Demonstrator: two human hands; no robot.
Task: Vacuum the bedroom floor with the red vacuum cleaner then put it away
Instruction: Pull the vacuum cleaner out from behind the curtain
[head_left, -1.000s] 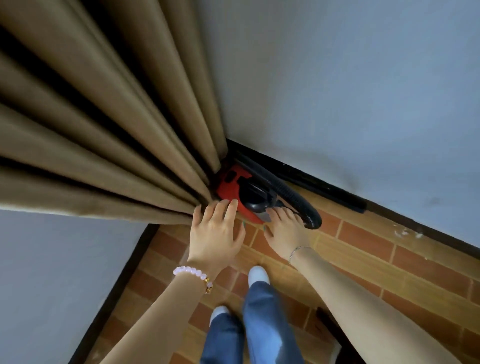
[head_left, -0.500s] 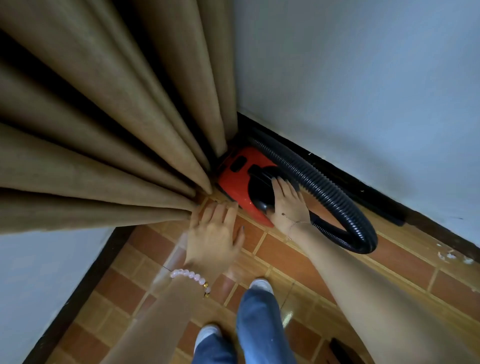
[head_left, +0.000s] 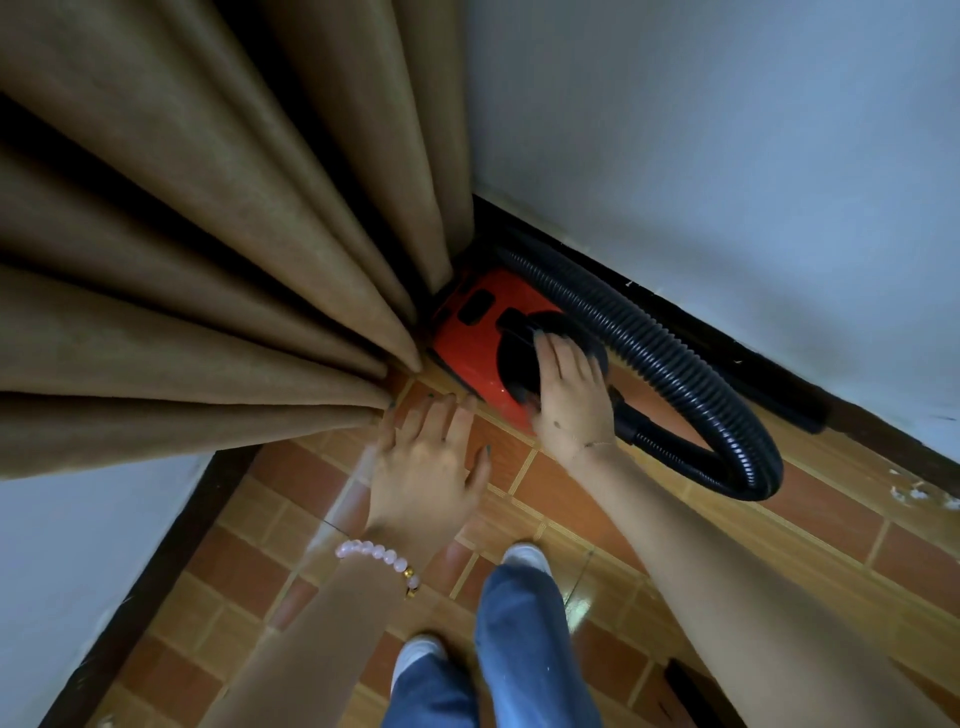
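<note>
- Right hand (head_left: 569, 392) lies palm down on the black round cap of the red canister vacuum cleaner (head_left: 470, 338). The fingers are nearly straight and spread over the cap, and the thumb is down on its near side.
- Left hand (head_left: 426, 462) is wide and holds nothing. Its fingers stretch forward above the brick-pattern tiled floor (head_left: 571, 493), with the tips just beside the hem of the brown pleated curtain (head_left: 208, 260).
- From where I stand, the vacuum cleaner sits on the floor in the corner. Its far end is tucked beneath the curtain folds, close to the black skirting board (head_left: 753, 364) of the pale grey wall (head_left: 727, 156).
- Its long axis runs roughly along that skirting, with the near end pointing out of the corner toward the right wrist.
- Its black ribbed hose (head_left: 675, 364) arcs along the skirting, loops round and comes back to that near end.
- A pink bead bracelet (head_left: 374, 553) circles the left wrist.
</note>
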